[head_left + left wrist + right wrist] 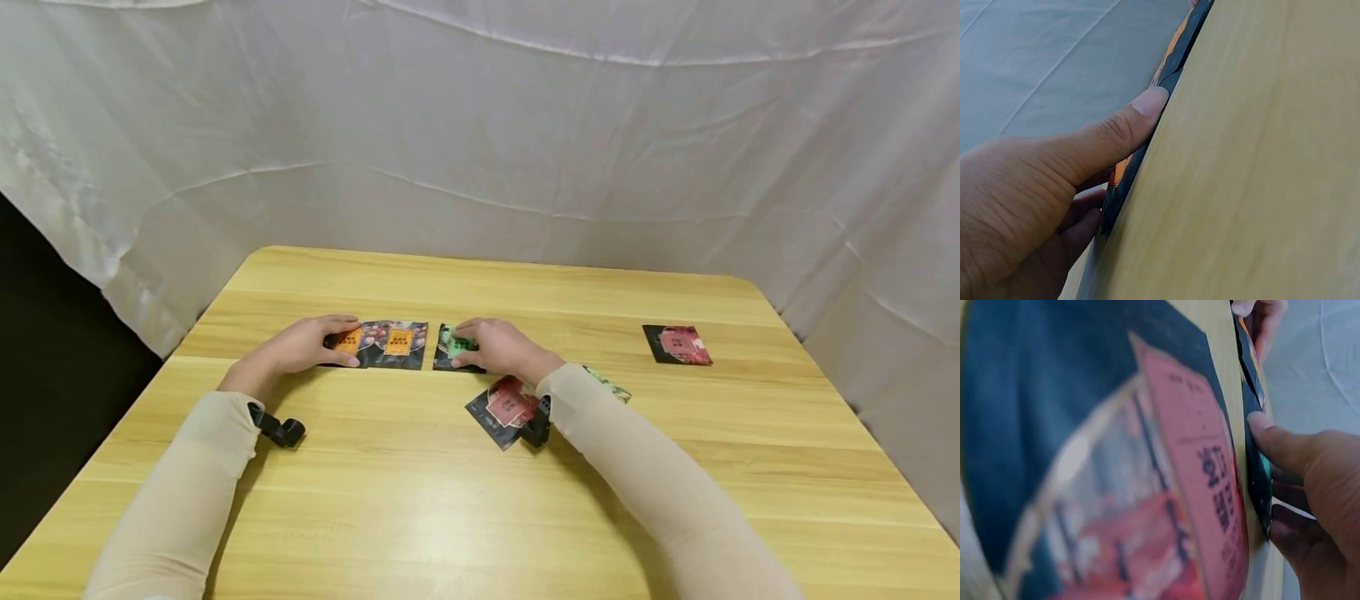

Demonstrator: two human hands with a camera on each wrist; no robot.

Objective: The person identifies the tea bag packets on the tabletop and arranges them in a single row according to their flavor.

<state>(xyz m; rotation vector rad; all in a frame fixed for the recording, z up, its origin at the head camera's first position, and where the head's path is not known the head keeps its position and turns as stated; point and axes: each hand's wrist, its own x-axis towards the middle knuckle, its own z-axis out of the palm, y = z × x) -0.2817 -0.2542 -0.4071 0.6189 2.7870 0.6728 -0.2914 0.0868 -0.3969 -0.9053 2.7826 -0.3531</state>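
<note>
My left hand point(303, 343) grips a flat dark packet with an orange label point(348, 340) at the left of the row, thumb at its near edge and fingers towards its far side. A second orange-labelled packet point(401, 343) lies flat against its right side. Across a narrow gap, my right hand point(506, 347) holds a dark packet with a green label point(457, 347) between thumb and fingers; the hand covers its right part. In the left wrist view, the thumb point(1141, 109) presses the packet's edge at table level. The right wrist view shows the right thumb point(1263, 425) on the green-labelled packet's near edge.
A red-labelled packet point(497, 410) lies askew below my right wrist. Another green packet point(613, 387) is partly hidden behind the right sleeve. Farther right lies one more red-labelled packet point(678, 344). The wooden table point(420, 500) ends at a pale curtain point(480, 150).
</note>
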